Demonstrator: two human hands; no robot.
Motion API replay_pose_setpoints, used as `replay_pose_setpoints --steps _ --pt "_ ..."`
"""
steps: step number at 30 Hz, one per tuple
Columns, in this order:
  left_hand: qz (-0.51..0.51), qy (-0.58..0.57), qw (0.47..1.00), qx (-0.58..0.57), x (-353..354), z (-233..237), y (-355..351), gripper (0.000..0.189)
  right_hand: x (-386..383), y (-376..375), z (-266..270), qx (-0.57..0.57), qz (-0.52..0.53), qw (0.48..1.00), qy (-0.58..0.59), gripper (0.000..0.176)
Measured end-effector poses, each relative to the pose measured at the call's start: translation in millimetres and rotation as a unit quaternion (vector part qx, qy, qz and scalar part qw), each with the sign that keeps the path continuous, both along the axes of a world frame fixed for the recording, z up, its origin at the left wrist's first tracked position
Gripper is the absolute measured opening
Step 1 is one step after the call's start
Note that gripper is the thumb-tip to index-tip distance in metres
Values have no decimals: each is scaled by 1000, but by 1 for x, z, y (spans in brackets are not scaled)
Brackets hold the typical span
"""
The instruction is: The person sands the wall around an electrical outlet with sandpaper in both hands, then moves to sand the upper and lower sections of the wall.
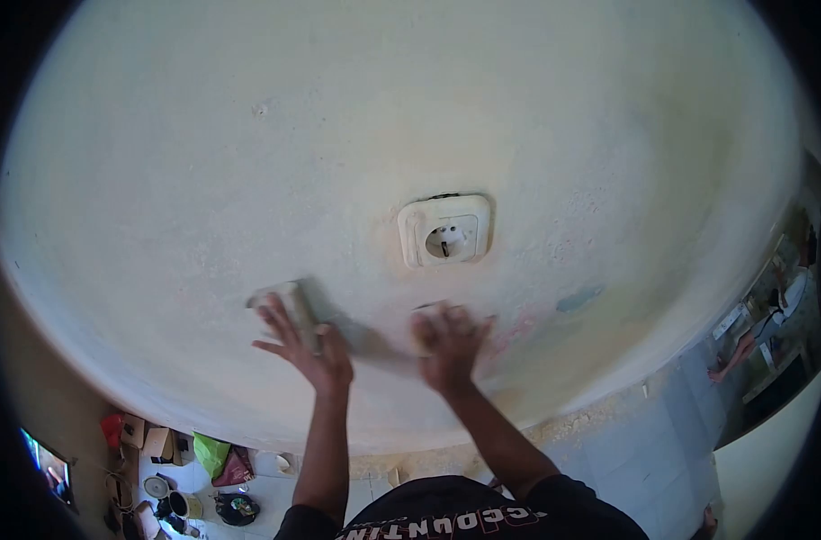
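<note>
Left hand at the wall — fingers fanned, spanning a pale block, its long axis running far-left to near-right. Right hand, blurred and curled, sits well to the block's right; whether it grips anything, can't tell. Just beyond it, the socket — an obstacle on the far side — and a bluish patch off right.

soft light in here tbh, pale grey tiled floor with crumbly tan debris along its edge, plus a glowing flat rectangular screen by the plain brownish side wall
</note>
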State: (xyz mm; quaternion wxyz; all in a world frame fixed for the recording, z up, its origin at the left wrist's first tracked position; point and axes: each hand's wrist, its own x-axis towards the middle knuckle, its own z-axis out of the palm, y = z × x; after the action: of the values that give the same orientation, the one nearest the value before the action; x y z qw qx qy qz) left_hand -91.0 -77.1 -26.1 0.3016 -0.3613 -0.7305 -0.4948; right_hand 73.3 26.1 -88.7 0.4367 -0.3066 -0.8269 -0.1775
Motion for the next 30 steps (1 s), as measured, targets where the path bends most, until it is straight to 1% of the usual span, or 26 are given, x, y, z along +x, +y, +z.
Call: replay_pose_setpoints --steps 1,3,6,7,8,9,11,12,13,14,15,17,18,19,20,21,23,24,27,28,29,30 --pt "9 -32 999 38 -15 -2 -6 75 12 16 -13 -31 34 991 123 47" --pt "24 -96 988 120 -40 -6 -14 76 37 33 -13 -16 -52 976 211 49" --pt "6 -91 987 135 -26 -14 -1 78 15 20 -29 -44 21 959 281 55" --pt "-5 -89 986 142 -13 -17 6 79 -3 7 -38 -60 58 962 261 53" --pt "-18 -68 991 112 4 -14 9 79 -14 -10 -42 -97 11 988 116 49" --pt "-14 -53 995 81 4 -16 9 78 -20 -25 -38 -106 40 993 44 46" --pt "-7 -22 1000 21 -2 -22 4 78 -15 -19 -41 -76 40 994 66 47" --pt "12 -1 1000 -12 -16 -26 -3 79 -3 -9 -41 -79 14 991 105 48" --pt "14 -26 999 36 -27 -27 -7 77 17 4 -43 -84 -12 986 142 48" --pt "16 -51 995 83 -36 -28 -9 76 34 19 -50 -59 -63 986 142 48" --pt "20 -77 989 129 -39 -29 -9 74 35 20 -47 -65 -55 979 185 48" --pt "10 -70 987 146 -25 -30 3 76 28 17 -43 -77 -38 959 270 48" --pt "-4 -68 985 156 -13 -33 13 79 14 16 -59 -59 4 968 246 51" --pt "-16 -67 984 166 0 -36 19 81 1 5 -66 -81 24 981 174 54" --pt "-44 -48 990 123 11 -37 19 77 -8 -10 -62 -70 34 990 117 53" --pt "-47 -34 993 103 12 -38 16 75 -13 -23 -55 -59 45 995 61 52" --pt "-51 -4 997 65 4 -41 11 71 3 -14 -53 -105 3 994 42 51" --pt "-15 -1 999 45 -11 -47 6 72 13 -10 -51 -128 -17 991 32 51" --pt "-38 -164 970 176 -42 -63 3 81 36 6 -30 -101 -72 978 167 49" --pt "9 -120 980 159 -25 -50 5 81 23 6 -36 -93 -42 971 217 44" --pt "-19 -131 973 191 -17 -57 15 78 9 -1 -40 -101 -11 980 174 44" --pt "-35 -83 983 157 1 -56 23 80 -5 -11 -42 -108 20 985 130 45"
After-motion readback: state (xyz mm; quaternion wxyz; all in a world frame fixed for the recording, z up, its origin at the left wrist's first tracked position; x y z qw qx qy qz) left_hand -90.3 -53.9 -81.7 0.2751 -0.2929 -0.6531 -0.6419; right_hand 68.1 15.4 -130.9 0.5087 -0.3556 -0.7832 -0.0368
